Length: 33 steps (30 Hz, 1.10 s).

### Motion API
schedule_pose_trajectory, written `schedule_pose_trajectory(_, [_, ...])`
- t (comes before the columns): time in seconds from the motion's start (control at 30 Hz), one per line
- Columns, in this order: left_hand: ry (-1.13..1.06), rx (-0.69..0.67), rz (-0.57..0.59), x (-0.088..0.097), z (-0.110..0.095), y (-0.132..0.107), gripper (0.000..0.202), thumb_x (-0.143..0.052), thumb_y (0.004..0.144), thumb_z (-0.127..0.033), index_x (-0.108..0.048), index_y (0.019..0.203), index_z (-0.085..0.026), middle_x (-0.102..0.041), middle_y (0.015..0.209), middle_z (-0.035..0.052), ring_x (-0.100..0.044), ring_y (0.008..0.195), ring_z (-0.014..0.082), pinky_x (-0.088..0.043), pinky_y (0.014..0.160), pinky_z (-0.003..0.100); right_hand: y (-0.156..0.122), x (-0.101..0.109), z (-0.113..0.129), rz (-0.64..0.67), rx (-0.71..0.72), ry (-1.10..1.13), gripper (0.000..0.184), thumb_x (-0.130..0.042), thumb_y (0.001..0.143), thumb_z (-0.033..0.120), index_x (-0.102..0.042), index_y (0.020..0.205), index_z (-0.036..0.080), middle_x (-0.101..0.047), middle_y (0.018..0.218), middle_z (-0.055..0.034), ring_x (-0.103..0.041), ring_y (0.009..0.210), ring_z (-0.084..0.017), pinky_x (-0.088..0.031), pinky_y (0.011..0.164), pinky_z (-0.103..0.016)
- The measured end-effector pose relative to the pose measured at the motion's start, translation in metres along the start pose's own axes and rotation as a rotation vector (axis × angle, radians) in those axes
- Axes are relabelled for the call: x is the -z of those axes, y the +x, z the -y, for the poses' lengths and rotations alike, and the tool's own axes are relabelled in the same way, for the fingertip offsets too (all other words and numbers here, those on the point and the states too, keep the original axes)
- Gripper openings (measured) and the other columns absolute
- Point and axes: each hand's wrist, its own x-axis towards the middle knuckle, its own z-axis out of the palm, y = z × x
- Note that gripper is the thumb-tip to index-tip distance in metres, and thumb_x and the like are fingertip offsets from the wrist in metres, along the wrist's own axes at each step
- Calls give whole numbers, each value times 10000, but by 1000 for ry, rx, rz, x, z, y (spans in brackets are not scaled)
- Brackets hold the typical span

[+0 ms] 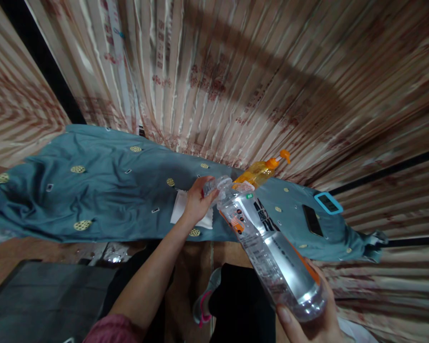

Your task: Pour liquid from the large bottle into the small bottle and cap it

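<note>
Teal lotus-print cloth (110, 157): because it drapes over the narrow bench (121, 221), it hides the top beneath; it bunches thickly at the left end, probably from loose surplus.
Dark grey panel (50, 300): low at the left, below the bench and well apart from the hands.
White scallop-edged sheet (178, 207): flat on the bench, partly hidden by the left hand (197, 202); paper or fabric, I cannot tell.
Left grip: clamped on the clear neck end of the clear plastic drink bottle (268, 247), thumb and fingers to either side, likely to steady that light end; whether the crumpled-looking plastic there is joined to the body cannot be told.
Drink bottle: held in the air across the bench's near edge, neck end over the cloth, base towards the person; the slant seems to suit two hands working from opposite ends.
Orange pump bottle (256, 175): just beyond the drink bottle in this view, partly covered by it; upright or lying, I cannot tell.
Right grip: the right hand (320, 305) is clamped round the base, thumb in front, fingers mostly hidden, a hold that probably carries the weight.
Black smartphone (312, 220): flat towards the right end, perhaps laid there for elbow room.
Blue-framed digital display (329, 203): just beside the phone, near the far edge.
</note>
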Motion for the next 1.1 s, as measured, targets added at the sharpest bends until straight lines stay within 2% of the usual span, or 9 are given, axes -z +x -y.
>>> schedule_pose_trajectory(0.13, [-13, -4, 2, 0, 0, 0, 310, -674, 835, -347, -664, 1099, -184, -731, 1099, 90, -685, 1045, 244, -534, 940, 378, -1, -1, 1, 4, -30, 35, 1009, -746, 669, 641, -399, 1460, 118, -536, 1393, -206, -503, 1307, -387, -399, 1085, -504])
schedule_pose_trajectory(0.23, [-20, 2, 0, -1, 0, 1, 314, -674, 832, -349, -664, 1101, -186, -731, 1100, 88, -682, 1049, 245, -530, 947, 380, -1, -1, 3, -10, -22, 0, 1015, -740, 662, 660, -415, 1448, 106, -547, 1378, -211, -525, 1279, -387, -411, 1065, -493])
schedule_pose_trajectory(0.4, [-28, 8, -1, -1, 1, 1, 325, -679, 826, -345, -670, 1105, -178, -730, 1095, 94, -685, 1041, 252, -534, 943, 384, -1, -2, 4, -5, -2, 25, 1033, -742, 666, 655, -404, 1443, 64, -527, 1376, -235, -500, 1297, -393, -367, 1101, -516])
schedule_pose_trajectory(0.53, [-37, 9, 2, 0, 2, 1, 345, -678, 834, -380, -669, 1109, -173, -731, 1109, 103, -684, 1056, 258, -529, 953, 387, -2, -2, 1, 1, 7, 63, 978, -776, 648, 596, -435, 1420, 102, -504, 1411, -214, -517, 1278, -365, -410, 1061, -483])
schedule_pose_trajectory(0.63, [-41, 5, -8, -1, 2, 1, 365, -671, 840, -413, -668, 1112, -170, -732, 1123, 106, -682, 1063, 260, -524, 958, 386, -3, -3, 2, -10, -36, 97, 1028, -792, 614, 584, -415, 1430, 85, -440, 1482, -239, -503, 1293, -369, -405, 1062, -493])
schedule_pose_trajectory(0.77, [-43, 7, -13, -1, 1, 2, 387, -658, 847, -456, -669, 1111, -174, -738, 1077, 95, -687, 1013, 255, -529, 921, 381, -4, -5, 8, -13, -97, 129, 1068, -802, 593, 567, -389, 1449, 78, -445, 1484, -239, -454, 1345, -369, -386, 1083, -504])
schedule_pose_trajectory(0.93, [-63, -2, -18, 0, 0, 3, 389, -665, 840, -476, -677, 1093, -181, -737, 1068, 94, -685, 1014, 262, -524, 933, 395, -4, -6, 10, 14, -156, 187, 1069, -828, 560, 545, -392, 1448, 141, -488, 1459, -203, -495, 1316, -343, -410, 1068, -483])
schedule_pose_trajectory(1.1, [-83, 22, -16, 0, 2, 3, 422, -673, 829, -494, -676, 1100, -170, -726, 1101, 107, -679, 1043, 265, -523, 953, 396, -5, -4, 5, 25, -168, 200, 1095, -841, 551, 567, -384, 1460, 163, -425, 1525, -206, -516, 1312, -330, -504, 967, -419])
